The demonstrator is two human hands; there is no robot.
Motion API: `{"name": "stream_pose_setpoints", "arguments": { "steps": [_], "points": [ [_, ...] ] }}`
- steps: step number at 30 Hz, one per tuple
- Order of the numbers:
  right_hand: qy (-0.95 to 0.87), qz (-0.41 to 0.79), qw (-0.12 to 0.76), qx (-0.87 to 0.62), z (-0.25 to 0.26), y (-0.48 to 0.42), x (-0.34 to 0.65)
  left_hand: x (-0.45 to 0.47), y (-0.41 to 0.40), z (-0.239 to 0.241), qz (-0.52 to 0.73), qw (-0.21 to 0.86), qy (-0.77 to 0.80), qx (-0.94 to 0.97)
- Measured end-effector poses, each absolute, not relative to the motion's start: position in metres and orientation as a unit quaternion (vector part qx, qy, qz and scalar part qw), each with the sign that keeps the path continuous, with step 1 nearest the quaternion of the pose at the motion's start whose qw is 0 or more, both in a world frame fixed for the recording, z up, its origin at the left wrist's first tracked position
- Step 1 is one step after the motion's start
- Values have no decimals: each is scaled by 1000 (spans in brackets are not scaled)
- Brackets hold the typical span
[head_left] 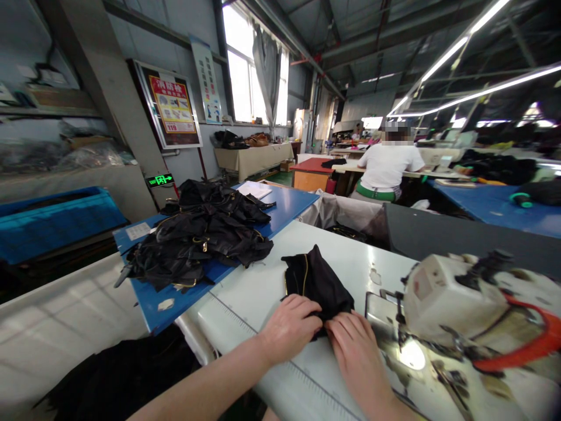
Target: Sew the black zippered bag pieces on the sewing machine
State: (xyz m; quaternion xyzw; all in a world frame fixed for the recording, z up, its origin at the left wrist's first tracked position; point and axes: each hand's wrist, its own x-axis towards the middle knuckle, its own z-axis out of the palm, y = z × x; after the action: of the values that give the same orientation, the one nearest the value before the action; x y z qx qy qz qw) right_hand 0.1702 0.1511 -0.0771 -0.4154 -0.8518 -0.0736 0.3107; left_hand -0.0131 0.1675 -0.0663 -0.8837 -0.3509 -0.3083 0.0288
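A black fabric piece with a gold zipper (pixel 324 280) lies on the pale sewing table (pixel 258 298), left of the sewing machine (pixel 456 298). My left hand (pixel 293 326) has its fingers curled on the near edge of the cloth, its fingertips hidden in a fold. Close beside it, my right hand (pixel 353 342) presses its bent fingers on the same edge, the thumb out of sight beneath. The machine's lamp lights the plate around the needle, just right of my right hand.
On the blue table (pixel 289 202) at the left is a heap of black zippered pieces (pixel 205 234) with white papers (pixel 254 189) behind. Dark cloth (pixel 127 374) lies low at the left. A person in a white shirt (pixel 390 161) sits farther off, facing away. A grey panel (pixel 460 234) stands beyond the machine.
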Motion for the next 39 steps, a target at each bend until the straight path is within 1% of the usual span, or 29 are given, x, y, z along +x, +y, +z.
{"name": "stream_pose_setpoints", "arguments": {
  "steps": [11,17,22,27,33,39],
  "points": [
    [-851,-77,312,-415,-76,150,171,-13,167,-65,-308,28,-357,-882],
    [-841,-93,328,-420,-70,149,169,-13,164,-63,-333,36,-362,-870],
    [-834,-89,339,-426,-66,146,168,-12,158,-58,-378,-18,-385,-842],
    [-834,-79,342,-427,-65,145,168,-14,156,-50,-352,-74,-395,-845],
    [-832,-95,341,-428,-62,144,166,-16,156,-44,-337,-93,-402,-846],
    [-828,-84,350,-430,-57,140,165,-14,149,-33,-330,-86,-414,-844]
  ]
}}
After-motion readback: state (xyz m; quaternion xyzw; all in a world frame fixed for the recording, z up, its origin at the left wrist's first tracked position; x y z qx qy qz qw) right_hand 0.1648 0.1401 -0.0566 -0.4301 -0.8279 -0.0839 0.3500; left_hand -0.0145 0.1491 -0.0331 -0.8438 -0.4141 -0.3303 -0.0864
